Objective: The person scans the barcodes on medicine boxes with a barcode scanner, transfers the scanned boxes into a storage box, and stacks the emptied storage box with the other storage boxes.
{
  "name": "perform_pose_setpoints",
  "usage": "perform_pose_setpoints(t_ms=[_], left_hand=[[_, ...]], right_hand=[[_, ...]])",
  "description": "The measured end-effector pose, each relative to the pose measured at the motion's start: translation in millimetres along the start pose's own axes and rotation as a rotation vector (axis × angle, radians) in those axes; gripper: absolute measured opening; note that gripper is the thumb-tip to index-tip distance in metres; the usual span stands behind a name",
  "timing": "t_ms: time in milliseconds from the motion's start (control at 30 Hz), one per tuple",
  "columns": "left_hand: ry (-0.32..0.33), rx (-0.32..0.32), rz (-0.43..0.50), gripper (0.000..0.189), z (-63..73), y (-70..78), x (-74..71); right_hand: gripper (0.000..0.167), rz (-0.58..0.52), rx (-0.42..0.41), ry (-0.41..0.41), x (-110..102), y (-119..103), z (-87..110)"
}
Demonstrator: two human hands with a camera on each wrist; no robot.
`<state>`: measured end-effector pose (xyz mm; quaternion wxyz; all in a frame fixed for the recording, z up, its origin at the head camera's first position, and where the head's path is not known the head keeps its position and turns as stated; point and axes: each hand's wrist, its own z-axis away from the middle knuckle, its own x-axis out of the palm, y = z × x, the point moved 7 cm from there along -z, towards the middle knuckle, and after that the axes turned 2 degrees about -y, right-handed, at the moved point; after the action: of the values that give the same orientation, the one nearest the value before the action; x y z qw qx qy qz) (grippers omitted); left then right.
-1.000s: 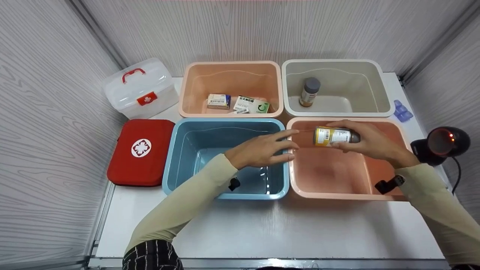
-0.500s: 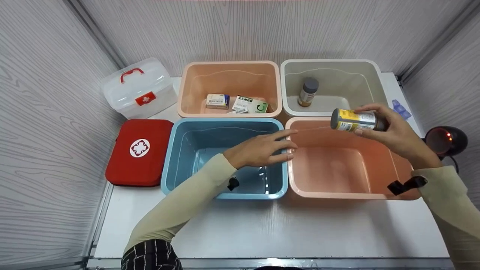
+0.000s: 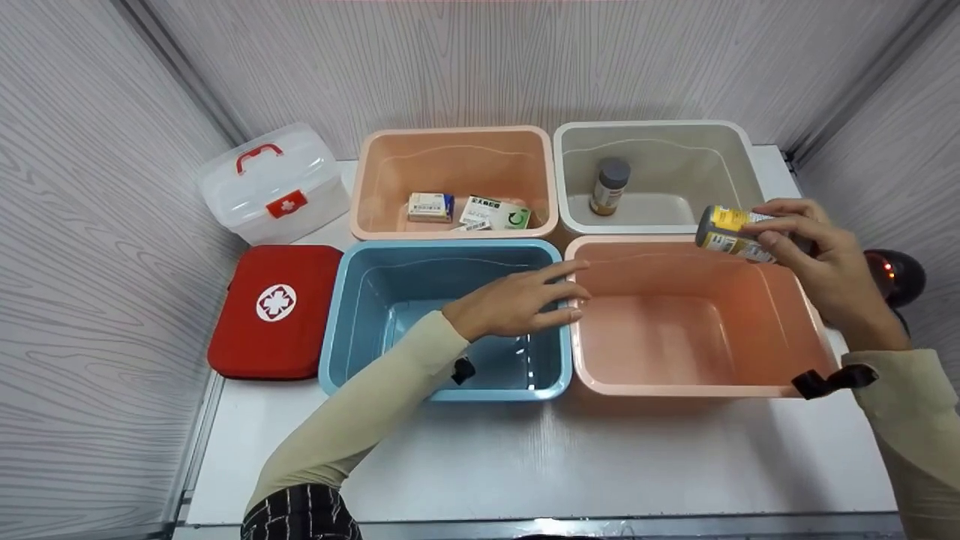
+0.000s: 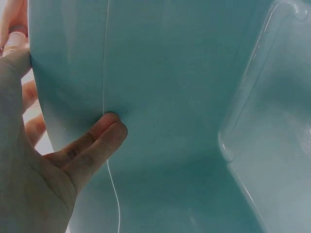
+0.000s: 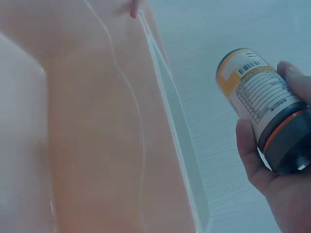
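My right hand (image 3: pixel 836 266) grips a pill bottle (image 3: pixel 729 234) with a yellow and white label, tilted on its side. It is over the far right part of the front orange basin (image 3: pixel 652 337). In the right wrist view, the bottle (image 5: pixel 262 90) shows its barcode and dark cap, with fingers along both sides. My left hand (image 3: pixel 517 301) lies over the blue basin (image 3: pixel 442 394) with fairly straight fingers reaching the rim by the orange one. Two of its fingers (image 4: pixel 104 141) touch the blue inner wall in the left wrist view.
Behind, a peach basin (image 3: pixel 457 135) holds several medicine boxes (image 3: pixel 431 207). Another dark-capped bottle (image 3: pixel 610 187) stands in the beige basin (image 3: pixel 675 157). A red first-aid case (image 3: pixel 276 337) and clear medicine box (image 3: pixel 277 184) lie left; a black device (image 3: pixel 896 277) with red lights stands right.
My right hand has moved right and away from me with the bottle, from above the orange basin to its far right edge. The left hand stays in place.
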<state>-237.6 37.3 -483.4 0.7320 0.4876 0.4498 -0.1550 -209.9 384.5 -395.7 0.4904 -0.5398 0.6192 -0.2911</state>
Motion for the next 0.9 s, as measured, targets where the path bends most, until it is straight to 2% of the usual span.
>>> perform_pose_setpoints(t_ms=[100, 200, 300, 433, 600, 733, 900], left_hand=[[0.001, 0.005, -0.001, 0.053, 0.0, -0.2, 0.2], [0.006, 0.008, -0.001, 0.053, 0.0, 0.1, -0.4], [0.009, 0.011, -0.003, 0.053, 0.5, 0.4, -0.7], [0.013, 0.012, -0.007, 0.052, 0.5, 0.5, -1.0], [0.017, 0.015, -0.008, 0.052, 0.2, 0.7, -0.9], [0.016, 0.010, -0.003, 0.053, 0.1, -0.1, -0.6], [0.011, 0.007, -0.005, 0.053, 0.6, -0.3, -0.1]], right_hand=[[0.033, -0.183, 0.090, 0.051, -6.7, 10.2, 3.9], [0.045, -0.362, 0.130, 0.121, -13.3, 16.3, 6.2], [0.048, -0.568, 0.125, 0.202, -18.4, 19.2, 6.5], [0.044, -0.738, 0.106, 0.294, -22.4, 21.3, 7.4], [0.033, -0.795, 0.102, 0.346, -25.5, 19.8, 12.7], [0.025, -0.834, 0.059, 0.372, -33.9, 17.0, 15.0], [0.022, -0.889, 0.085, 0.461, -56.4, 32.7, 27.5]])
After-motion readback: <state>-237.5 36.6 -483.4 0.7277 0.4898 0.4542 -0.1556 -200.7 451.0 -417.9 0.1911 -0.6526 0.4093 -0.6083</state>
